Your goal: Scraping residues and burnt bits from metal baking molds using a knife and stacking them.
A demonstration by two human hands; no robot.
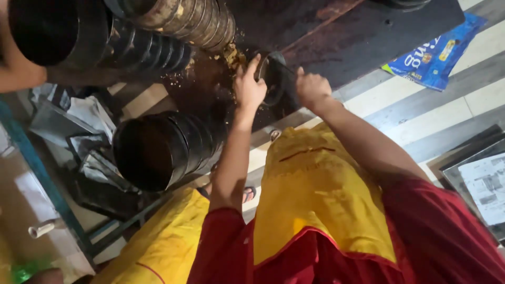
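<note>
My left hand (pixel 248 87) grips the rim of a small dark round tin (pixel 273 79) that rests on a dark worktop (pixel 357 31). My right hand (pixel 311 89) is closed around a thin metal tool (pixel 281 65) that reaches into the tin. Yellowish crumbs (pixel 231 55) lie on the worktop just left of the tin. Both arms come out of red sleeves over a yellow apron (pixel 315 189).
Stacks of dark round tins lie on their sides: one at the top (pixel 189 21), one at the top left (pixel 147 50), one lower left (pixel 163 150). A blue packet (pixel 436 55) lies on the striped floor. Flat trays (pixel 478 179) sit at right. Another person's arm (pixel 16 68) is at far left.
</note>
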